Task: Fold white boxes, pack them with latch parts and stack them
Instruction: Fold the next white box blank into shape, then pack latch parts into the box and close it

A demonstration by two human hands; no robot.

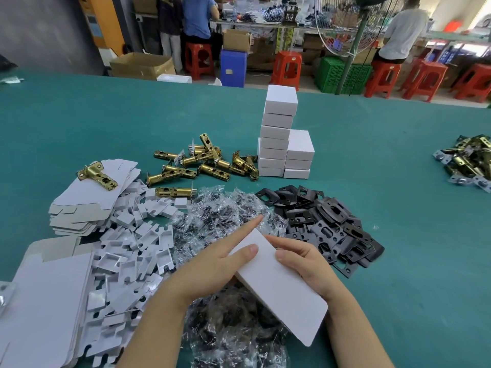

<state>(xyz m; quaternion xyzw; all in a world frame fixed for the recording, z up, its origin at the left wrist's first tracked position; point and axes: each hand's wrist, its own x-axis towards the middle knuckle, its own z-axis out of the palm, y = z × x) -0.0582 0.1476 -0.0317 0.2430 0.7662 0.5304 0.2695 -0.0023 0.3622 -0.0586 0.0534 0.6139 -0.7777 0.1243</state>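
A white box (281, 285) is held tilted above the table, between both hands. My left hand (212, 264) holds its left side, thumb on top and index finger stretched along the far edge. My right hand (303, 261) grips the right side, thumb on the top face. Brass latch bolts (204, 160) lie in a loose heap beyond. Black strike plates (326, 224) are piled at right, clear screw bags (225, 216) in the middle. Finished white boxes (279, 136) stand stacked in two columns behind.
Flat white box blanks (87, 197) with one brass latch on top lie at left, small white inserts (138, 243) beside them. More latches (470, 160) sit at the far right on the green table (411, 261). People work at benches behind red stools.
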